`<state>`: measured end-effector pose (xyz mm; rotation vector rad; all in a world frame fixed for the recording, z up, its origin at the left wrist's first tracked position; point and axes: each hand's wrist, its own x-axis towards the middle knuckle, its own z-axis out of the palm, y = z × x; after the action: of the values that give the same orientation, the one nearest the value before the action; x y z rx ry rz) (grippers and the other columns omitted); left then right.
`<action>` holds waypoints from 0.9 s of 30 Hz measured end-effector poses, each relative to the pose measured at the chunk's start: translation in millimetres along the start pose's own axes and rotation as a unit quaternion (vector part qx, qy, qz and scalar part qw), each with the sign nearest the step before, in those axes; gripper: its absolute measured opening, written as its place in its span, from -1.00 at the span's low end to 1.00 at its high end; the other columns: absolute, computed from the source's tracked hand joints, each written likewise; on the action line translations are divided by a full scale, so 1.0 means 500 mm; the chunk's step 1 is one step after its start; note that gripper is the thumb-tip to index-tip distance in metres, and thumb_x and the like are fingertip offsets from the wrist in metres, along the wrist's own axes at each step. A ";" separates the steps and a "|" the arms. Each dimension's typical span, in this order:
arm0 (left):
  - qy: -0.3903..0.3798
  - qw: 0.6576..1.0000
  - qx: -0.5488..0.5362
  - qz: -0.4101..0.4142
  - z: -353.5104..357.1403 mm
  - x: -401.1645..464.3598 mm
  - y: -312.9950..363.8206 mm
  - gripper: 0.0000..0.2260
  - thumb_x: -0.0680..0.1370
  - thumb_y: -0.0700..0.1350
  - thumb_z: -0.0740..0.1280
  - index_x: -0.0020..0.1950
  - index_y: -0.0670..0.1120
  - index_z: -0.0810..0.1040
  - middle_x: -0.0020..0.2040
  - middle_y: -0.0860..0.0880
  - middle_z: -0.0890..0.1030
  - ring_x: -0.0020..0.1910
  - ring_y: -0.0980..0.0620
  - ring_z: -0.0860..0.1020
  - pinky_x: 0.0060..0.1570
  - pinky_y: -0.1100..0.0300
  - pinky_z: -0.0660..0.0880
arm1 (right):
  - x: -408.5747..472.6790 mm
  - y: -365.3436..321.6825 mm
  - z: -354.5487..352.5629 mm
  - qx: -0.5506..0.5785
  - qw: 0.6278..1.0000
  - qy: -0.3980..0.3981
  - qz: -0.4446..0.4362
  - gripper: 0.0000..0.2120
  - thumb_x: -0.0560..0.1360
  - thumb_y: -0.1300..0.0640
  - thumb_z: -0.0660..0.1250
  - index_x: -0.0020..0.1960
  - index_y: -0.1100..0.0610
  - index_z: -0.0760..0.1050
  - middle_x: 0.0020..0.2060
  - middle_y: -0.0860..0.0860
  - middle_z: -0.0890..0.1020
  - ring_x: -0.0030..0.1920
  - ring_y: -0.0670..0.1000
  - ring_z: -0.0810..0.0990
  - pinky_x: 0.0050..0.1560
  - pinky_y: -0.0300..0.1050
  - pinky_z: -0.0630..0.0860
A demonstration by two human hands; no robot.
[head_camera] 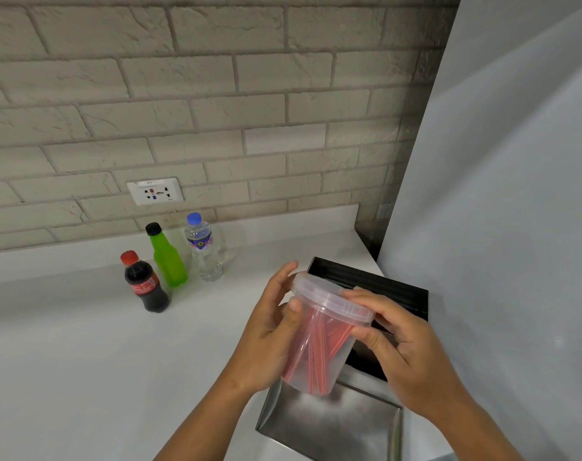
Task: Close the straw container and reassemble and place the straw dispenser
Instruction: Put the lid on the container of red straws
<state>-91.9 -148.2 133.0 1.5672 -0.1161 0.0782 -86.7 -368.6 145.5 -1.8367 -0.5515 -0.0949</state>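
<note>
Gripping the clear straw container (319, 344) from both sides, your left hand (273, 331) cupped its wall while your right hand (399, 347) pinched the lid (329, 297) rim. You held it above the steel straw dispenser (332, 424) near the counter's (83, 344) right edge, open counter lying left. Its long axis tilted, lid toward the wall, red straws (316, 354) inside.

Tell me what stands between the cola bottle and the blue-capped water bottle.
In the head view, a green plastic bottle with a black cap stands between them on the white counter.
</note>
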 end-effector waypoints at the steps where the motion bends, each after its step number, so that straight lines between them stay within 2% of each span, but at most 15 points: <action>1: 0.009 1.000 -0.006 -0.009 -0.003 -0.001 -0.001 -0.33 0.46 0.53 0.23 0.51 0.30 0.39 0.38 0.27 0.55 0.38 0.16 0.55 0.19 0.30 0.56 | 0.001 0.001 -0.002 0.000 1.000 0.015 -0.002 -0.66 0.62 0.05 0.38 0.36 -0.22 0.54 0.31 -0.21 0.62 0.38 -0.11 0.55 0.21 -0.33 0.54; 2: 0.018 1.000 -0.008 -0.016 -0.006 -0.004 -0.003 -0.32 0.45 0.56 0.20 0.50 0.29 0.41 0.37 0.28 0.56 0.39 0.21 0.54 0.20 0.35 0.53 | 0.001 0.002 -0.004 -0.001 0.999 0.031 -0.006 -0.65 0.61 0.01 0.38 0.36 -0.25 0.53 0.32 -0.23 0.62 0.39 -0.11 0.54 0.24 -0.30 0.54; 3: 0.018 0.999 -0.017 -0.026 -0.007 -0.007 -0.007 -0.30 0.45 0.57 0.17 0.49 0.26 0.44 0.37 0.24 0.58 0.38 0.18 0.55 0.21 0.31 0.54 | 0.003 0.004 -0.006 -0.004 0.999 0.049 -0.012 -0.64 0.59 -0.01 0.37 0.36 -0.28 0.52 0.32 -0.24 0.61 0.41 -0.11 0.53 0.28 -0.26 0.53; 6: -0.003 0.994 -0.079 -0.078 0.008 -0.016 -0.020 -0.37 0.54 0.47 0.14 0.43 0.13 0.55 0.31 -0.03 0.67 0.31 -0.08 0.64 0.23 -0.15 0.60 | 0.006 0.012 -0.005 -0.006 0.996 0.083 -0.020 -0.66 0.61 0.05 0.41 0.32 -0.26 0.54 0.32 -0.23 0.62 0.44 -0.07 0.51 0.35 -0.11 0.51; 7: 0.005 0.992 -0.090 -0.088 0.015 -0.017 -0.023 -0.40 0.55 0.43 0.15 0.40 0.11 0.59 0.28 -0.08 0.68 0.28 -0.13 0.65 0.21 -0.22 0.61 | 0.005 0.014 -0.002 0.001 0.997 0.078 -0.016 -0.67 0.59 0.04 0.42 0.31 -0.24 0.55 0.33 -0.22 0.62 0.45 -0.06 0.50 0.35 -0.10 0.51; 9: 0.043 0.990 -0.096 -0.091 0.025 -0.015 -0.028 -0.47 0.55 0.38 0.20 0.29 0.08 0.66 0.21 -0.09 0.71 0.23 -0.15 0.67 0.19 -0.14 0.62 | 0.002 0.014 0.001 0.015 0.999 0.047 0.007 -0.70 0.54 -0.14 0.43 0.27 -0.22 0.57 0.34 -0.22 0.60 0.44 -0.09 0.50 0.31 -0.14 0.55; 12: 0.072 0.991 -0.080 -0.074 0.024 -0.013 -0.030 -0.57 0.55 0.28 0.28 0.21 0.04 0.70 0.15 -0.07 0.73 0.18 -0.10 0.69 0.12 0.13 0.63 | 0.006 0.005 -0.008 0.009 0.999 0.016 0.046 -0.58 0.42 -0.40 0.41 0.18 -0.24 0.56 0.36 -0.30 0.54 0.40 -0.20 0.50 0.24 -0.13 0.57; 15: 0.071 0.994 -0.058 -0.052 0.026 -0.016 -0.029 -0.64 0.53 0.23 0.35 0.21 0.07 0.70 0.13 -0.04 0.74 0.13 -0.03 0.71 0.02 0.25 0.60 | 0.023 -0.008 -0.011 0.020 0.996 0.008 0.090 -0.43 0.36 -0.55 0.32 0.32 -0.43 0.42 0.38 -0.40 0.47 0.39 -0.33 0.44 0.31 -0.17 0.49; 18: 0.048 0.997 -0.035 -0.042 0.041 -0.018 -0.025 -0.63 0.53 0.22 0.39 0.25 0.07 0.68 0.13 -0.03 0.73 0.11 -0.04 0.71 -0.01 0.21 0.62 | 0.039 -0.016 0.009 0.023 0.992 -0.003 0.122 -0.22 0.31 -0.60 0.28 0.47 -0.39 0.30 0.37 -0.37 0.49 0.37 -0.25 0.50 0.34 0.00 0.54; 20: 0.047 0.997 -0.035 -0.042 0.042 -0.013 -0.022 -0.63 0.54 0.21 0.39 0.25 0.07 0.68 0.12 -0.03 0.73 0.11 -0.06 0.71 -0.02 0.21 0.62 | 0.044 -0.019 0.016 0.020 0.994 0.006 0.111 -0.24 0.31 -0.59 0.28 0.46 -0.40 0.32 0.36 -0.40 0.48 0.38 -0.23 0.49 0.37 0.02 0.51; 22: 0.043 0.997 -0.048 -0.043 0.033 -0.005 -0.018 -0.65 0.55 0.18 0.39 0.23 0.04 0.69 0.10 -0.05 0.74 0.08 -0.05 0.73 -0.02 0.22 0.61 | 0.049 -0.021 0.016 0.020 0.997 -0.009 0.076 -0.34 0.39 -0.52 0.28 0.46 -0.43 0.30 0.38 -0.39 0.46 0.42 -0.20 0.46 0.39 0.02 0.49; 25: 0.025 0.995 -0.068 -0.062 0.019 0.011 -0.009 -0.64 0.54 0.18 0.39 0.21 0.00 0.71 0.08 -0.11 0.75 0.05 -0.08 0.73 0.01 0.17 0.62 | 0.053 -0.014 0.012 0.015 0.999 -0.032 -0.002 -0.38 0.54 -0.35 0.30 0.54 -0.21 0.31 0.45 -0.16 0.45 0.48 0.00 0.43 0.39 -0.01 0.47; 27: 0.004 0.993 -0.090 -0.079 0.011 0.022 -0.010 -0.59 0.56 0.17 0.36 0.23 -0.07 0.71 0.11 -0.22 0.73 0.11 -0.24 0.70 0.12 -0.01 0.62 | 0.059 -0.009 0.011 -0.009 0.998 -0.038 -0.058 -0.37 0.56 -0.21 0.35 0.56 -0.03 0.32 0.48 0.02 0.41 0.50 0.13 0.40 0.40 -0.02 0.43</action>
<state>-80.3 -154.2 129.3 1.3909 0.0082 -0.0491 -63.9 -352.9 157.5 -1.8301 -0.7136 -0.1080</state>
